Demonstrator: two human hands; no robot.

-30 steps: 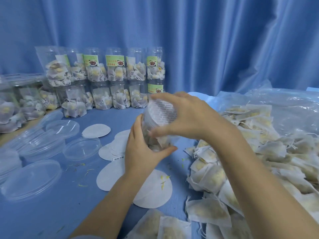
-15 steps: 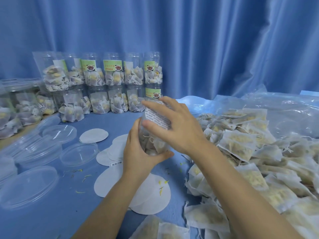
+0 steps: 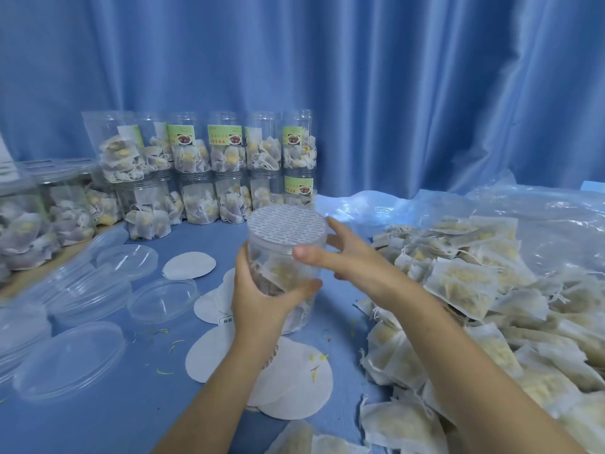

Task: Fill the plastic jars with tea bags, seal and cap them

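Observation:
A clear plastic jar (image 3: 281, 270) filled with tea bags stands upright at the centre of the blue table. A patterned white seal disc (image 3: 287, 226) covers its mouth. My left hand (image 3: 262, 296) grips the jar's body from the left, thumb across the front. My right hand (image 3: 343, 257) is just right of the jar's top, thumb and fingers spread beside the rim and holding nothing. A big heap of loose tea bags (image 3: 474, 290) lies to the right.
Filled jars (image 3: 209, 165) are stacked in two rows at the back left. Clear plastic lids (image 3: 68, 358) lie at the left. White seal discs (image 3: 190, 265) are scattered on the table (image 3: 98, 427) around and under the jar. A blue curtain hangs behind.
My right hand has come off the top of the jar and moved to its right side, uncovering the seal disc. The jar now stands upright in my left hand.

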